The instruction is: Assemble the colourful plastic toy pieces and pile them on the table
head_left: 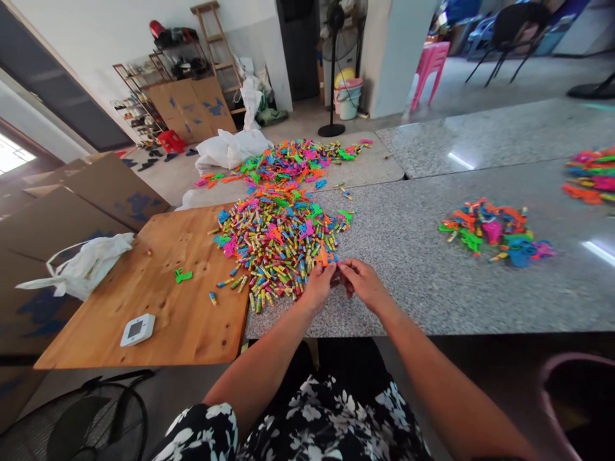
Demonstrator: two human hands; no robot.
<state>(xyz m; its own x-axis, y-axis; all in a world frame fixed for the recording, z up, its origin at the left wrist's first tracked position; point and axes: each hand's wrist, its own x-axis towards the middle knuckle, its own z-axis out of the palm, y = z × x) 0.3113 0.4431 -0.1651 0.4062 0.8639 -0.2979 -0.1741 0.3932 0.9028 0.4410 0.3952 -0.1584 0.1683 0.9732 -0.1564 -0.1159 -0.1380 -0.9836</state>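
Observation:
My left hand [317, 287] and my right hand [364, 282] meet at the near right edge of a big heap. Both have fingers closed in a pinch. An orange plastic piece [323, 255], looking like a small toy gun, shows at my left fingertips. Something small and pinkish sits at my right fingertips, mostly hidden by the fingers. The heap of small printed tubes [273, 256] lies just left of and beyond my hands, with bright plastic pieces mixed in. Farther back is a pile of coloured plastic pieces [293, 160].
A smaller pile [494, 230] lies right on the granite table [408, 282], another pile [590, 176] at the far right. The wooden board [192, 326] at left bears a white device [138, 330], a green piece [182, 275] and a white plastic bag [91, 262]. Cardboard boxes [52, 211] stand beyond.

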